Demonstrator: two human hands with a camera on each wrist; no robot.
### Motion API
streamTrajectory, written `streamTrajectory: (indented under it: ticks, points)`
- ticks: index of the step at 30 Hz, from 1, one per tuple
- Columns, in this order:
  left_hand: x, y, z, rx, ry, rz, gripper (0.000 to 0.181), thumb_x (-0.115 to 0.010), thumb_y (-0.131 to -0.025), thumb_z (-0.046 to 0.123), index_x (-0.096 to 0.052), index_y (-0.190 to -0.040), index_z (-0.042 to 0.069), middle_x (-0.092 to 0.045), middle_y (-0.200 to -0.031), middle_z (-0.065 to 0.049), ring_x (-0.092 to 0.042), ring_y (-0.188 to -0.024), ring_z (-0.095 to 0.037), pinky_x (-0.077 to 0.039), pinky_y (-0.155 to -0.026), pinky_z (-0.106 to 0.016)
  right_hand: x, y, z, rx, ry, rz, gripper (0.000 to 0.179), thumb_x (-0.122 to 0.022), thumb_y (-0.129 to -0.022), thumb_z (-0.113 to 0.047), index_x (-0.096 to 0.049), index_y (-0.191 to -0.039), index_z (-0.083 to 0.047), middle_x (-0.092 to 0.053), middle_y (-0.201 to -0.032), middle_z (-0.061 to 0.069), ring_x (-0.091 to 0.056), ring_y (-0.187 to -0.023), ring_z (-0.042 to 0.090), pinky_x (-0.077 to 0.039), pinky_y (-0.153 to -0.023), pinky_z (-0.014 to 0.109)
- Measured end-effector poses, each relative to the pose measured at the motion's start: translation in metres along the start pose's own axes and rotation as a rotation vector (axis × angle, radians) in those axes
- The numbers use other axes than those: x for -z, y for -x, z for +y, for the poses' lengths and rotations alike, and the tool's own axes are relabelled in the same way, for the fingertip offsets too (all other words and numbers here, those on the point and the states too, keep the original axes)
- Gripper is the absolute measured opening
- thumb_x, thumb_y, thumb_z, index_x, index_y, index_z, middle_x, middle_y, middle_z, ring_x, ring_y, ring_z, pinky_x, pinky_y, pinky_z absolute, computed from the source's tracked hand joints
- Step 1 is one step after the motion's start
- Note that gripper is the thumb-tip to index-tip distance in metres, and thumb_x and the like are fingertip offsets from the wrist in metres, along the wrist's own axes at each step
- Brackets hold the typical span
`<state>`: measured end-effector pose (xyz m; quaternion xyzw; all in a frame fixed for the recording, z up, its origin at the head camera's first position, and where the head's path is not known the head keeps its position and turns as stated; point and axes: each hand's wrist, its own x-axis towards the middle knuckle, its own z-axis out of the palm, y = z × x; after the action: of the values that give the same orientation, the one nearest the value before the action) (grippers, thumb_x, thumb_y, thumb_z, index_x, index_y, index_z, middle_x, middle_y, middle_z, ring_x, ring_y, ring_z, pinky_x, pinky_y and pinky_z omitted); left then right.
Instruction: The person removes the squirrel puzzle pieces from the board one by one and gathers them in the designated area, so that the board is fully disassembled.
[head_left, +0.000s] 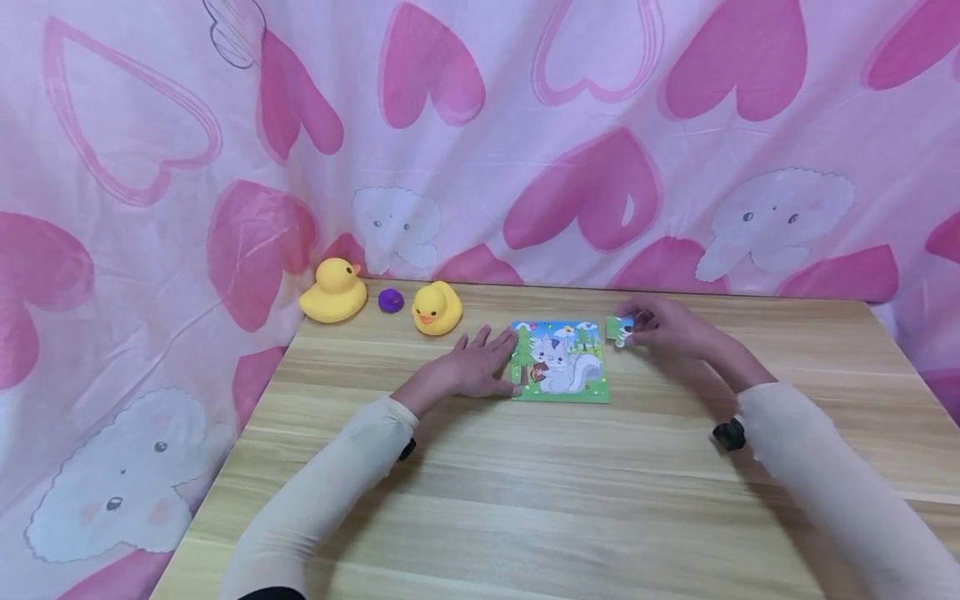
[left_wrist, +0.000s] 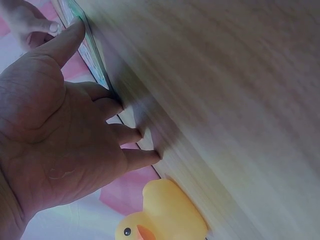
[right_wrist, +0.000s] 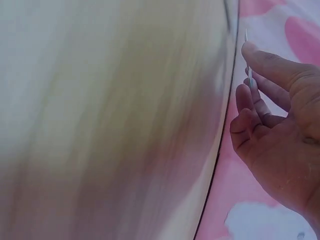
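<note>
A square picture puzzle (head_left: 562, 367) of a white squirrel with a nut lies flat on the wooden table. My left hand (head_left: 480, 364) rests at its left edge, thumb on the lower left corner and fingers spread; in the left wrist view the left hand (left_wrist: 65, 120) has its other fingertips down on the wood. Just right of the puzzle, my right hand (head_left: 667, 327) pinches a small puzzle piece (head_left: 617, 330) with green and white on it. The right wrist view shows that piece (right_wrist: 249, 75) edge-on between thumb and fingers, held above the table.
Left of the puzzle, along the table's back edge, stand a yellow rubber duck (head_left: 334, 292), a tiny purple duck (head_left: 391, 301) and another yellow duck (head_left: 437, 309). A pink heart-patterned curtain (head_left: 465, 167) hangs behind the wooden table (head_left: 525, 500).
</note>
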<state>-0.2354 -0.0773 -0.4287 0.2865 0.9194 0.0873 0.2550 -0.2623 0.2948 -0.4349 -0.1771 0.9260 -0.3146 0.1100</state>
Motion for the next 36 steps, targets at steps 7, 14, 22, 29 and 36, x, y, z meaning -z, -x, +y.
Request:
streamTrajectory:
  ticks: [7,14,22,29,36]
  points:
    - [0.001,-0.001,-0.001,0.010,0.006,-0.006,0.098,-0.058,-0.102,0.062,-0.004,-0.172,0.019,0.004,-0.181,0.000,0.007,-0.167,-0.037,-0.002,-0.133,-0.066,0.002,0.009,0.015,-0.008,0.045,-0.010,0.044,-0.083,-0.091,-0.010,-0.070,-0.133,-0.007,-0.070,-0.118,0.011,-0.061,-0.103,0.026,-0.056,-0.087,0.027]
    - [0.002,-0.002,0.001,-0.001,0.013,-0.006,0.099,-0.059,-0.102,0.061,-0.003,-0.172,0.019,0.005,-0.181,0.000,0.008,-0.167,-0.038,0.000,-0.133,-0.066,0.006,0.012,0.010,-0.012,0.065,-0.041,0.050,-0.081,-0.093,-0.011,-0.066,-0.140,-0.007,-0.069,-0.127,0.013,-0.060,-0.108,0.029,-0.057,-0.094,0.041]
    - [0.000,0.000,-0.002,0.019,0.017,-0.007,0.100,-0.060,-0.101,0.062,-0.004,-0.172,0.020,0.003,-0.181,0.000,0.007,-0.167,-0.037,-0.001,-0.133,-0.066,-0.013,-0.013,-0.017,0.018,0.063,-0.041,0.046,-0.078,-0.095,-0.012,-0.065,-0.139,-0.008,-0.071,-0.131,0.012,-0.065,-0.119,0.031,-0.057,-0.104,0.053]
    - [0.000,0.001,-0.001,0.006,0.013,0.003,0.099,-0.059,-0.102,0.061,-0.004,-0.172,0.018,0.004,-0.181,-0.001,0.006,-0.167,-0.038,-0.002,-0.133,-0.066,-0.041,-0.033,-0.049,0.084,0.044,-0.044,0.049,-0.082,-0.092,-0.015,-0.067,-0.137,-0.003,-0.072,-0.127,0.013,-0.066,-0.113,0.030,-0.058,-0.100,0.051]
    - [0.001,-0.001,-0.001,0.010,0.019,-0.011,0.099,-0.059,-0.102,0.062,-0.004,-0.172,0.019,0.005,-0.181,0.000,0.007,-0.167,-0.038,-0.001,-0.133,-0.066,-0.055,-0.041,-0.066,0.123,0.113,-0.069,0.056,-0.085,-0.090,-0.020,-0.066,-0.140,-0.005,-0.064,-0.136,0.015,-0.063,-0.122,0.033,-0.055,-0.107,0.054]
